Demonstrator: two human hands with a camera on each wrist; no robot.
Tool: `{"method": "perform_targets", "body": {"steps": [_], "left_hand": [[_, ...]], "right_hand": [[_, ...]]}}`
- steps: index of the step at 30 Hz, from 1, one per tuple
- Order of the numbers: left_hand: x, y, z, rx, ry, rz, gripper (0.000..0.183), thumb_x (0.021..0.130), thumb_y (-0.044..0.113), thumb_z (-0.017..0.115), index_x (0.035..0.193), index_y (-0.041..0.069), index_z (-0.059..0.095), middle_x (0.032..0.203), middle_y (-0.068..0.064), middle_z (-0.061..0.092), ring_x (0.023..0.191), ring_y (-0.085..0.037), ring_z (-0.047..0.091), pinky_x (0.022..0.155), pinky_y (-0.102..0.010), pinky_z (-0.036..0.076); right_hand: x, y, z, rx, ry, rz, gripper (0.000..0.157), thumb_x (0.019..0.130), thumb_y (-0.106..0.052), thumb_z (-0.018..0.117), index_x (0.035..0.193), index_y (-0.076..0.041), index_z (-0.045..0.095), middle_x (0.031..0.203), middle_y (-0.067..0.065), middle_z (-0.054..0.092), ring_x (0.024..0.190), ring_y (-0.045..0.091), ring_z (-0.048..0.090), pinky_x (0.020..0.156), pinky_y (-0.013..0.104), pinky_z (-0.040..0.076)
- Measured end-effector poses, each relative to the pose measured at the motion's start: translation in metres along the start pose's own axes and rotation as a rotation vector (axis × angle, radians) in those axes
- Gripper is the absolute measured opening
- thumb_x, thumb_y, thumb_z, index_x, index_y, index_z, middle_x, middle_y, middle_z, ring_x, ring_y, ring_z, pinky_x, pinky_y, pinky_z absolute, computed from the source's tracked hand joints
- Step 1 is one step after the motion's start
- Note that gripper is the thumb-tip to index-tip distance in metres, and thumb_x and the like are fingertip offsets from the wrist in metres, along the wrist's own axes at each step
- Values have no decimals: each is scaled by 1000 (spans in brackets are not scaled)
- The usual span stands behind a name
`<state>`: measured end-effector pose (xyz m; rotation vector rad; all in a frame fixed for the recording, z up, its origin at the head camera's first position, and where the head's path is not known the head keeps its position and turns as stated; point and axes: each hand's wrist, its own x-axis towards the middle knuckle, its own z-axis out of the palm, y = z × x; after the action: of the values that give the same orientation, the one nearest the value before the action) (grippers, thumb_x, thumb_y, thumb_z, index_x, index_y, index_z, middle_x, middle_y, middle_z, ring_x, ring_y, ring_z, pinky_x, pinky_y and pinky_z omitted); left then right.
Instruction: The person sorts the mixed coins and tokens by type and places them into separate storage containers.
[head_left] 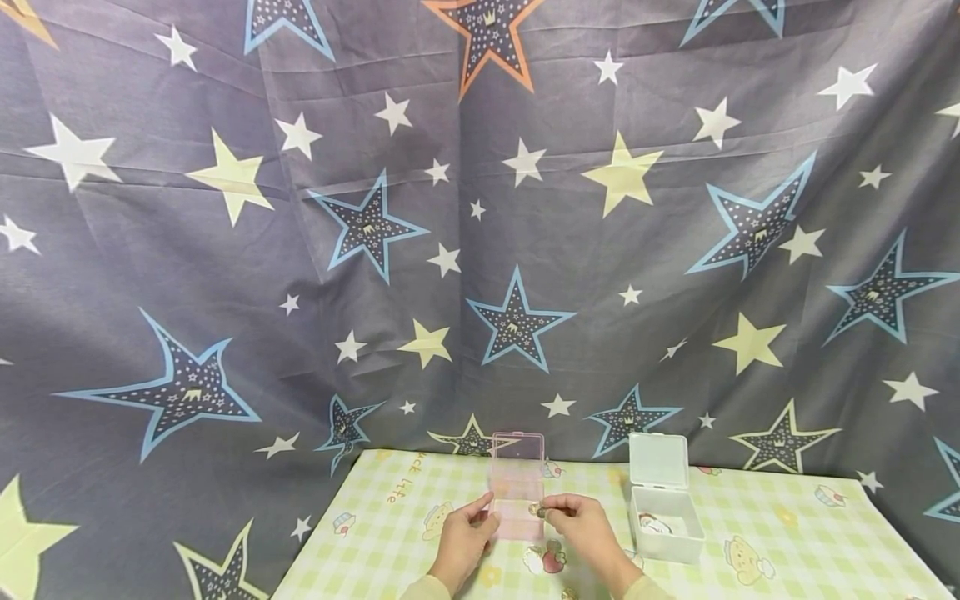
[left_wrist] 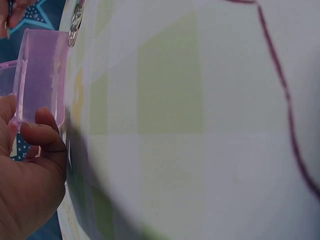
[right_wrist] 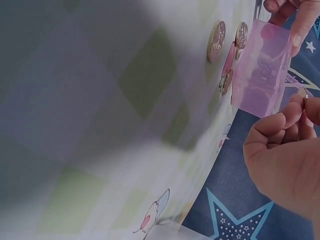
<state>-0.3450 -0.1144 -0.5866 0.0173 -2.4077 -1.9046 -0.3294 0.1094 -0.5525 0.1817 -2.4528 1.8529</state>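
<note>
A clear pink plastic box stands on the table with its lid raised at the back. At its left end, my left hand grips the side between thumb and fingers. My right hand is above the box's right side and pinches a small coin between thumb and fingertips. In the right wrist view that coin shows only as a thin edge. Several gold-coloured coins lie on the cloth in front of the box; another coin appears in the left wrist view.
Right of my right hand stands a white box with its lid up and a white-and-red item inside. A green checked cloth covers the table. Behind it hangs a grey curtain with stars.
</note>
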Motion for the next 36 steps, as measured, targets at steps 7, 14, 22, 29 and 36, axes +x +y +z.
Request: {"method": "perform_targets", "body": {"steps": [7,14,22,29,36], "left_hand": [[0,0,0,3,-3,4,50,95,12,78,143,3,67,104,-10,66,56,-5,56,51,-20,52],[2,-2,0,7,-2,4,50,95,12,78,143,3,67,103,-9,66,56,-5,56,51,-21,53],[2,-4,0,-12,-2,13,49,94,11,78,141,3,68,101,-9,66,56,-6,56,51,-21,53],[2,-4,0,-1,7,6,49,94,12,78,142,5,68,104,-10,67,56,-6,57,51,-21,53],[1,-2,0,2,7,0,49,95,12,78,142,6,68,105,-10,66,57,-7,57,51,-21,53]], "right_hand": [[3,4,4,-52,11,-26,19,95,-8,72,109,2,79,99,11,80,83,11,63,69,19,51],[3,1,8,-46,2,-20,21,95,-8,71,111,5,78,99,12,79,83,10,63,70,18,52],[3,-1,12,-38,-11,7,20,96,-8,70,110,3,78,102,12,79,85,13,63,69,18,52],[4,0,14,-42,3,-3,18,95,-7,72,108,2,78,97,8,78,83,13,62,68,18,52],[4,0,16,-85,35,-25,16,95,-8,73,106,3,78,91,5,76,79,12,60,65,19,50]]}}
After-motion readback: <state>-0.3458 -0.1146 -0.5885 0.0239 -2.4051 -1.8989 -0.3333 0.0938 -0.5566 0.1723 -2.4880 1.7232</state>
